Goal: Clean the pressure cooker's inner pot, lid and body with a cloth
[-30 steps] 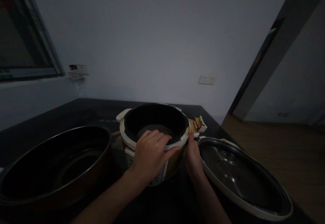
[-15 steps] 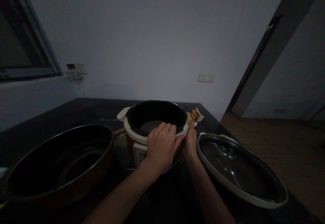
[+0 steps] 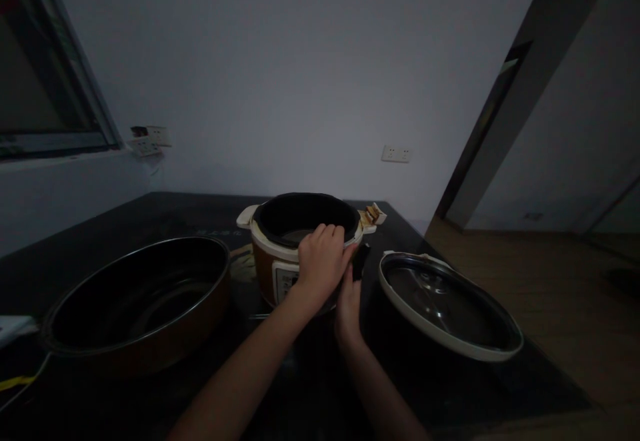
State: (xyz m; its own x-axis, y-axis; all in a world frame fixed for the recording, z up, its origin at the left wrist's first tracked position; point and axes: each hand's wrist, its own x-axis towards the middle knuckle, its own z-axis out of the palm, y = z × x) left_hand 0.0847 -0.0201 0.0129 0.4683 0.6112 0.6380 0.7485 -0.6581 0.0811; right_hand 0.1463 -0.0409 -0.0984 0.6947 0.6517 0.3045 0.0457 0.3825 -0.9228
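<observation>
A white and brown electric cooker [image 3: 263, 262] with a dark inner pot [image 3: 280, 213] stands uncovered in the middle of the black tabletop. My left hand [image 3: 323, 261] is closed over its front right rim, fingers curled over the edge and thumb pointing right. Below and to the right, my right hand [image 3: 349, 304] lies against the cooker's lower right side, fingers stretched upward and partly hidden. Beside those fingertips is a dark oblong thing [image 3: 361, 261]; I cannot make out its kind. The cooker's hinge bracket [image 3: 373, 214] juts out at the right.
To the left stands a wide dark pan [image 3: 135, 348]. A round glass lid with a pale rim [image 3: 453, 341] lies at the right, by the black table's [image 3: 540, 394] right edge. Wall sockets [image 3: 396, 154] sit behind. A yellow strip [image 3: 17, 382] and cable show at far left.
My right hand has slid down and left along the cooker's side, away from the hinge bracket, and the dark oblong thing now shows. My left hand keeps its hold. The view has shifted slightly.
</observation>
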